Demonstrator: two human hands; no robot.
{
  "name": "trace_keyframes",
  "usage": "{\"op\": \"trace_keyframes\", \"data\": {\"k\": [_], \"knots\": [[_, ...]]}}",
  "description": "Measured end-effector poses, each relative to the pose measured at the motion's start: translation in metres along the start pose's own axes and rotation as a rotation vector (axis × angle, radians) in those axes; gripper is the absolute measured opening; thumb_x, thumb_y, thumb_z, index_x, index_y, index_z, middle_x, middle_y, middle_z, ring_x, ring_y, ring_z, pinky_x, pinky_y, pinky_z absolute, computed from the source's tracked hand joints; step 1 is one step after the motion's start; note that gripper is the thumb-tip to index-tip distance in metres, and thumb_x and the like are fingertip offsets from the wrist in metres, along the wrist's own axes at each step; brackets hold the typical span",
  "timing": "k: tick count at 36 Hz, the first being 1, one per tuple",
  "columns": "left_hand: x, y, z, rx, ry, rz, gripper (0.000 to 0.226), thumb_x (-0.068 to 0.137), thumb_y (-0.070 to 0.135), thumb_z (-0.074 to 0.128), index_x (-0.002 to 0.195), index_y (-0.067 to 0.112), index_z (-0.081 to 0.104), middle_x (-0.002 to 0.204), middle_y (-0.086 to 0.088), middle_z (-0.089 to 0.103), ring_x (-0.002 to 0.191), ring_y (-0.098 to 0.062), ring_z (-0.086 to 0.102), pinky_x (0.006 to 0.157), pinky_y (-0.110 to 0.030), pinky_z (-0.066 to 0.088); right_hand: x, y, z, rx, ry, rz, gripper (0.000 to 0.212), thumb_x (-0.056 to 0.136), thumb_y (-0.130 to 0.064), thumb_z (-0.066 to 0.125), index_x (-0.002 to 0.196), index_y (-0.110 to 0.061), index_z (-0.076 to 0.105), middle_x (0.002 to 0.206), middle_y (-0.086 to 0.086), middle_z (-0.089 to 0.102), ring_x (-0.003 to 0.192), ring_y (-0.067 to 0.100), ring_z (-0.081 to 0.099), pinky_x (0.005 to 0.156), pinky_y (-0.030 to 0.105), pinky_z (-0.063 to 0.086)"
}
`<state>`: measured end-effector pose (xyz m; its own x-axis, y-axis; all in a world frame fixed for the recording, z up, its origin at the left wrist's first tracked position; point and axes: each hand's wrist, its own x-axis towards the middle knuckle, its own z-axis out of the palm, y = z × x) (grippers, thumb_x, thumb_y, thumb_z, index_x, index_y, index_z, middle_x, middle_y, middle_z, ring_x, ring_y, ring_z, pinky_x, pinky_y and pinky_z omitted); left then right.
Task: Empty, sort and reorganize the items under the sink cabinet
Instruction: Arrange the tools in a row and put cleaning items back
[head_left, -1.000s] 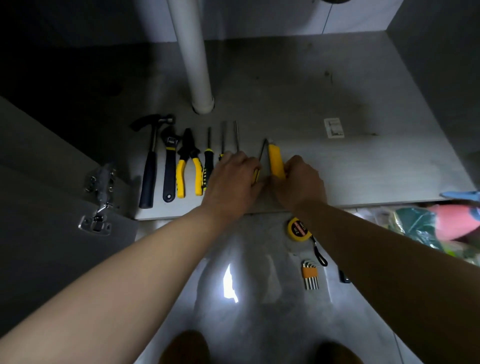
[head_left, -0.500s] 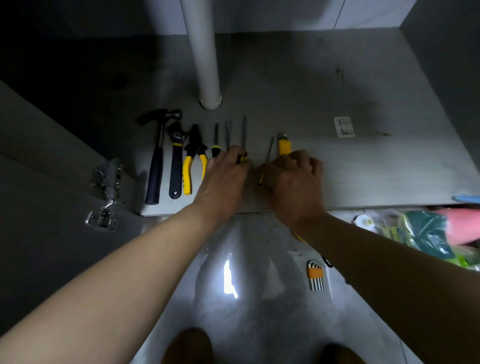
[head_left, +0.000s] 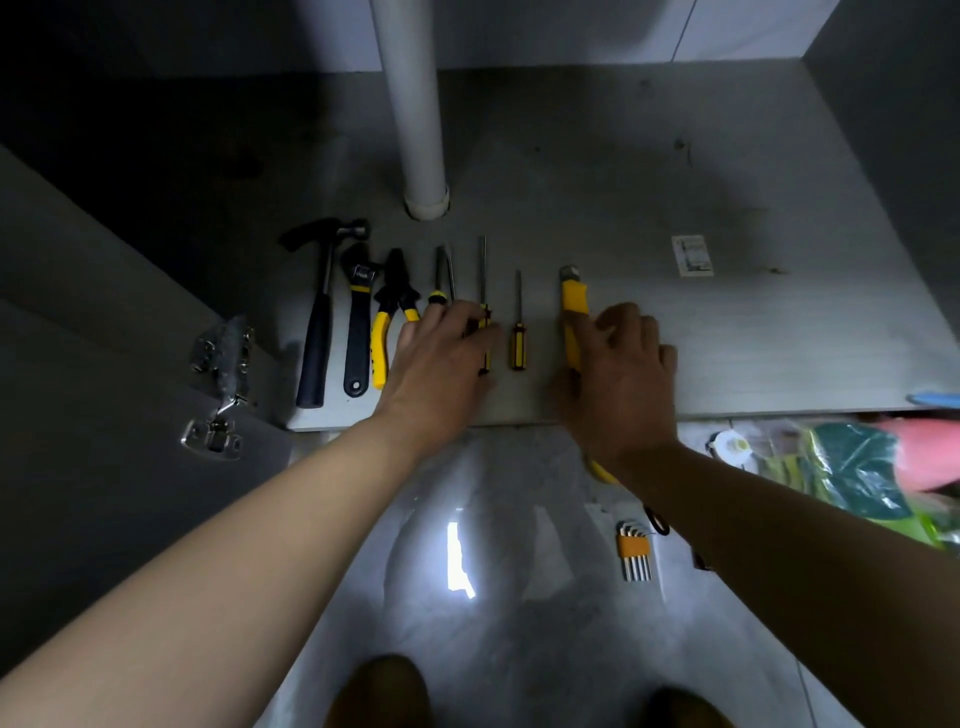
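Left grip: your left grip lies flat and wide, with straight fingers resting on the handle of a long screwdriver; it clasps nothing.
Right grip: your right grip has its fingers curled and holds the yellow utility knife by the handle, whose near end is hidden under it.
Door: a metal hinge sits on the cabinet door at the far left.
Tool row: all tools lie lengthwise on the cabinet floor, near its front edge. From the left come a hammer, an adjustable wrench and yellow-handled pliers.
Under your left grip: two screwdriver shafts stick out beyond your fingers, just left of the long one.
Between your grips: a small screwdriver lies alone, touching neither.
Behind the row: the white drain pipe stands upright.
Right of the knife: a small paper label lies well apart.
Room floor: a hex key set lies beside your right forearm, and plastic bags are piled at the far right.
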<state>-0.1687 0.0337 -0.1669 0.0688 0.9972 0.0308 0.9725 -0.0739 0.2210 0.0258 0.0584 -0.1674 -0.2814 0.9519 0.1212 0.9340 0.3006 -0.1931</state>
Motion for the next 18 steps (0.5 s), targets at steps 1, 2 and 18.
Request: {"op": "trace_keyframes", "data": {"k": [1, 2, 18], "knots": [[-0.002, -0.001, 0.0, 0.004, 0.004, 0.005, 0.054, 0.084, 0.022, 0.071, 0.136, 0.028, 0.06, 0.145, 0.0, 0.046, 0.132, -0.026, 0.04, 0.097, -0.037, 0.024, -0.002, 0.003, 0.0, 0.014, -0.016, 0.015, 0.059, 0.078, -0.027, 0.064, 0.135, -0.02, 0.051, 0.118, 0.012, 0.046, 0.104, 0.032, 0.046, 0.078, 0.039, 0.039], [-0.003, -0.002, 0.001, 0.008, 0.009, 0.008, 0.055, 0.084, 0.019, 0.07, 0.137, 0.028, 0.059, 0.145, 0.0, 0.046, 0.131, -0.024, 0.041, 0.097, -0.035, 0.022, -0.003, 0.006, 0.001, 0.048, -0.044, 0.014, 0.06, 0.078, -0.023, 0.064, 0.136, -0.019, 0.05, 0.117, 0.013, 0.045, 0.102, 0.032, 0.045, 0.076, 0.038, 0.041], [-0.001, -0.014, 0.001, -0.097, -0.004, 0.027, 0.052, 0.087, 0.024, 0.073, 0.138, 0.031, 0.061, 0.143, 0.006, 0.051, 0.134, -0.02, 0.042, 0.1, -0.032, 0.023, 0.002, -0.004, 0.011, 0.337, -0.119, -0.054, 0.064, 0.088, -0.001, 0.057, 0.148, -0.015, 0.042, 0.123, 0.013, 0.047, 0.109, 0.031, 0.046, 0.086, 0.044, 0.05]]}}
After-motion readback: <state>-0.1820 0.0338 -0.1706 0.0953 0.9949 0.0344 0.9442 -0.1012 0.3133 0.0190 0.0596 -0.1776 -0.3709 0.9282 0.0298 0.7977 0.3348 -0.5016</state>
